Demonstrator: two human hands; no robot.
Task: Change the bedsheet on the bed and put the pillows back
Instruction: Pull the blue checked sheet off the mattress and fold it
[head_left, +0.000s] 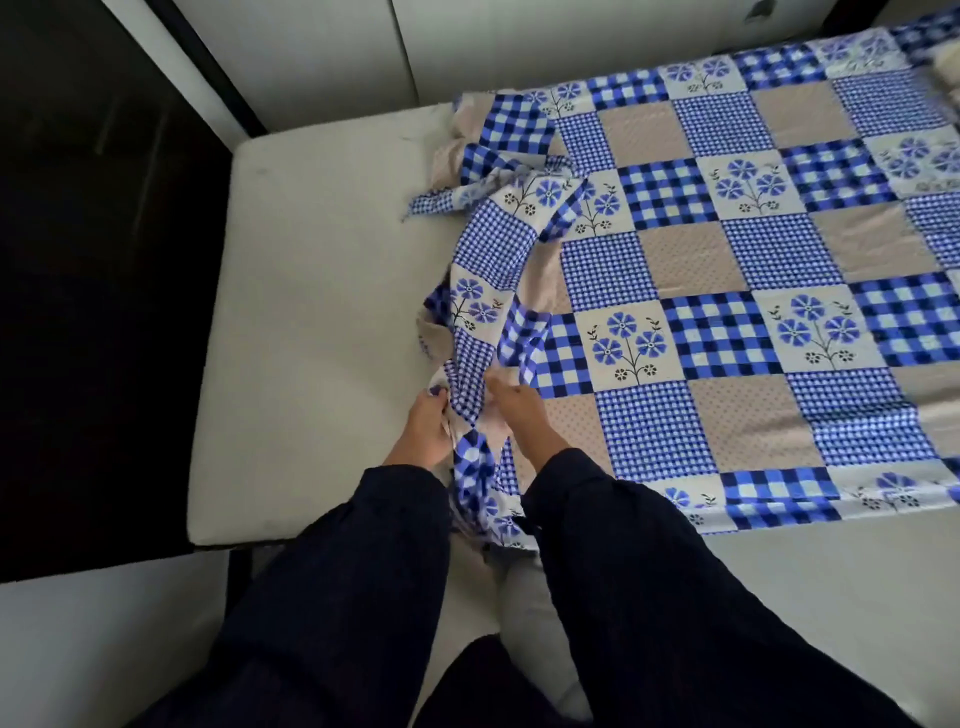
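Note:
A blue, white and beige patchwork bedsheet (727, 270) with flower squares lies over the right part of a bare white mattress (322, 312). Its left edge is bunched into a twisted rope that curves toward me. My left hand (423, 428) grips the bunched edge from the left. My right hand (519, 410) grips the same bunch from the right, close beside the left one. Both arms wear dark sleeves. No pillows are in view.
The mattress's left half is uncovered. A dark gap or floor (93, 260) runs along its left side. A white wall or cabinet panel (332, 52) stands behind the bed. Pale floor (104, 639) shows at the near left.

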